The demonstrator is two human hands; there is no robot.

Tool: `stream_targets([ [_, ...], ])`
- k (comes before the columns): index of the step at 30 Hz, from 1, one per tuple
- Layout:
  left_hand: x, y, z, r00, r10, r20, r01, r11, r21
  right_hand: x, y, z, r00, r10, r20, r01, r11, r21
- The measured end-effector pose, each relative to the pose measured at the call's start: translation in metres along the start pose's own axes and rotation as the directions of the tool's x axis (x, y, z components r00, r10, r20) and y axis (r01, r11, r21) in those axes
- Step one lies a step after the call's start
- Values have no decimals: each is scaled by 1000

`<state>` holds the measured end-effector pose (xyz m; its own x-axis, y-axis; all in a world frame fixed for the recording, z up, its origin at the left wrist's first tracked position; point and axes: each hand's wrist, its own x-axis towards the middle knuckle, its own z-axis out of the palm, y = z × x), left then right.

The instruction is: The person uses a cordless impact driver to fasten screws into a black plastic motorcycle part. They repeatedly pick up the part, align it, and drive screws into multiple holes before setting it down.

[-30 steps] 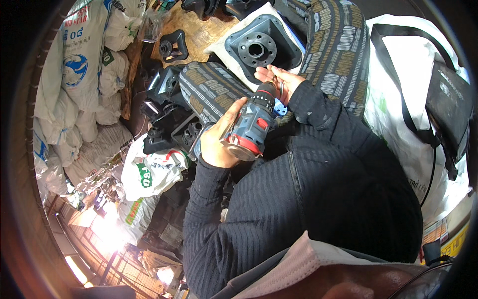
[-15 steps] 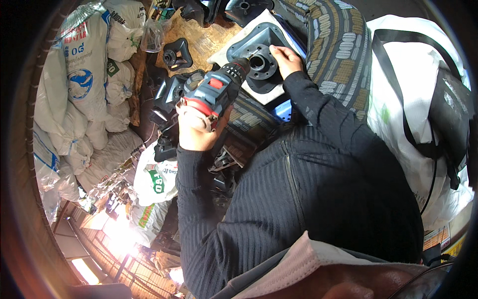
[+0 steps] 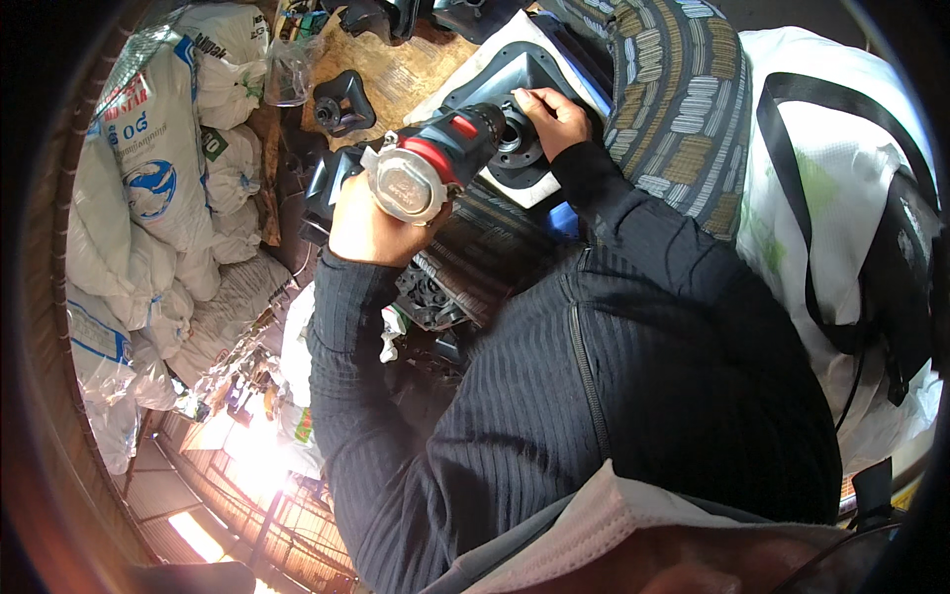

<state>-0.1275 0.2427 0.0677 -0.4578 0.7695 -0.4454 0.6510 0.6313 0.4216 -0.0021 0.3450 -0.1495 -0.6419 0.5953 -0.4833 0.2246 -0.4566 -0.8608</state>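
My left hand (image 3: 368, 230) is wrapped round the grip of a grey and red cordless drill (image 3: 450, 148). The drill's chuck points away from me at the raised round hub of a black flanged part (image 3: 529, 71), and its tip is hidden from here. That part, with a square flange and bolt holes, lies on a white board (image 3: 435, 107) over my lap. My right hand (image 3: 559, 121) is closed at the hub's edge, fingertips close to the chuck. Whether a small fastener sits between those fingertips cannot be made out.
Several more black parts, including a small flanged one (image 3: 343, 103), lie on and around a tan board (image 3: 396, 71). Stuffed white sacks (image 3: 158, 178) are stacked at the left. A big white bag with black straps (image 3: 792, 188) stands at the right, beside patterned fabric (image 3: 683, 109).
The drill has tilted, so its round rear end now faces me more. My left hand has shifted slightly nearer and left. My right fingertips have moved left across the hub toward the chuck.
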Motion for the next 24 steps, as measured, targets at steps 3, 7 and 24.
stream_targets([
  [3,7,-2,-2,998,-16,67,12,998,58,-4,-9,-2,1000,13,13,-13,1000,-11],
  [7,13,10,1,980,152,127,-167,979,119,-7,-9,-3,998,38,-44,-39,999,-15],
  [24,4,7,17,999,18,47,-25,990,138,-7,-7,-1,998,62,-18,-62,998,24],
])
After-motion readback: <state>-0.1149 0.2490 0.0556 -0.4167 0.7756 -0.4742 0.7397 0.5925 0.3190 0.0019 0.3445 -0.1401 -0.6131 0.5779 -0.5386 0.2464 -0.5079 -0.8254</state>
